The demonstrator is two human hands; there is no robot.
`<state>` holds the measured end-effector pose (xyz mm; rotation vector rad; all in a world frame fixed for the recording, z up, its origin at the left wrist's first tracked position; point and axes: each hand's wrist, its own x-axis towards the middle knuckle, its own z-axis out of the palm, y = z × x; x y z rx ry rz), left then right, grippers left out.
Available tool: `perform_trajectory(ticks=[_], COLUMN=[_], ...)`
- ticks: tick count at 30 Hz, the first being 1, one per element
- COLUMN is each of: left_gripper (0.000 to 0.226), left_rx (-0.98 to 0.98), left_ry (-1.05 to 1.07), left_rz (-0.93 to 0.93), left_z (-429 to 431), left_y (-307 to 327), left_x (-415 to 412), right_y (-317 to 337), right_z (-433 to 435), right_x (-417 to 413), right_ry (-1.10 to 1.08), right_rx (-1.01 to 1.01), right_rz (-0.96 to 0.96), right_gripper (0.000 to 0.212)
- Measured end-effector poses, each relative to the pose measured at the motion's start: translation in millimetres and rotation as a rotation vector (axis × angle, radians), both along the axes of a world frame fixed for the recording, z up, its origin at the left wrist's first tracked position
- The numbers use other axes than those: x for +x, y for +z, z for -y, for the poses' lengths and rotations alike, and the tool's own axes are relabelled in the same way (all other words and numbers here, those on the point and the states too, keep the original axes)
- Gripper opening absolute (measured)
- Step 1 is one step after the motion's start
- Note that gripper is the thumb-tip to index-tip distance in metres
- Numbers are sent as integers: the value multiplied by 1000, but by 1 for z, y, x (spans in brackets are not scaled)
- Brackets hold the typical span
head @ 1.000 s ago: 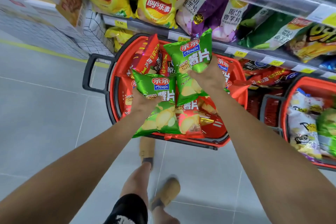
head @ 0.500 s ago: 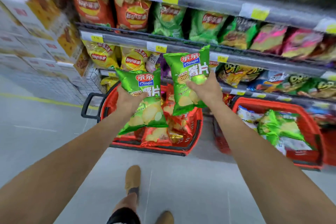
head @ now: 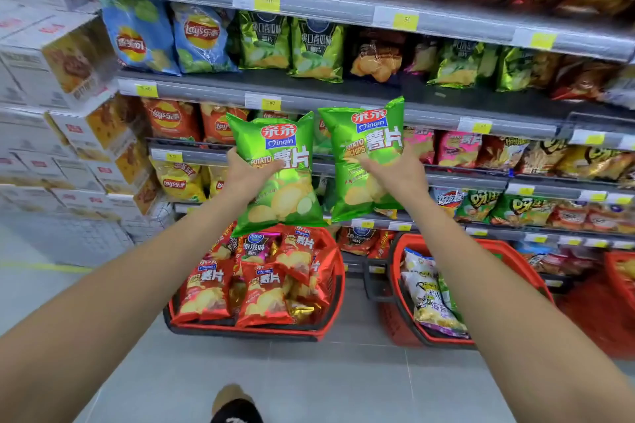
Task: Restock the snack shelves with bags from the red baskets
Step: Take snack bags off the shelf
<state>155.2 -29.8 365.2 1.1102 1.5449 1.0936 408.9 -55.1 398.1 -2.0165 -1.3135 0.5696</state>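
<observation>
Both green chip bags are higher than half a second ago: they were just above the basket rim and now stand in front of the middle shelves, clear of the basket. More shelf rows show at the top than before, and the baskets sit lower in the view.

The left hand (head: 245, 178) is closed on the left green bag (head: 275, 172), thumb across the front near the printed words, fingers hidden behind. The right hand (head: 398, 175) is closed on the right green bag (head: 367, 154) the same way, gripping its lower right part. The two bags are upright, side by side, nearly touching, the right one a little higher.

Below them on the grey floor (head: 309, 381) stands the left red basket (head: 338, 288). It holds a heap of red chip bags (head: 264, 295), some lying flat, some leaning, and one dark bag with a purple label (head: 256, 245) near the back. Just to its right is the second red basket (head: 515, 264), holding white and yellow bags (head: 426, 288) and something green beside them; the right forearm hides part of it. A third red basket (head: 618, 271) shows at the right edge.

The shelves (head: 343, 96) behind carry rows of chip bags in blue, green, orange and pink, with yellow price tags (head: 270, 104) on the rails. Stacked white cartons (head: 51, 79) stand at the left.
</observation>
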Motion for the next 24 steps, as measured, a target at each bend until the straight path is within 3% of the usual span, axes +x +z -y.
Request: perform_trajectory(ticks=[6,13,18,24], left_gripper=[85,78,94,82], left_rx=[79,103,156,234], left_ry=[24,61,3,-71], left_rz=[-35,-40,-62,-92], left_z=[-37,-138,-220,-284], left_y=[33,42,53,63], left_x=[-17,-58,-81,-70], right_y=[19,11,14,19], right_z=[-34,-127,-197,-256], right_x=[-13,-59,-78,-85], right_ry=[15,-39,-121,-169], right_rx=[56,101,153,225], right_rz=[-45,-96,-171,-211], right_gripper=[103,102,108,109])
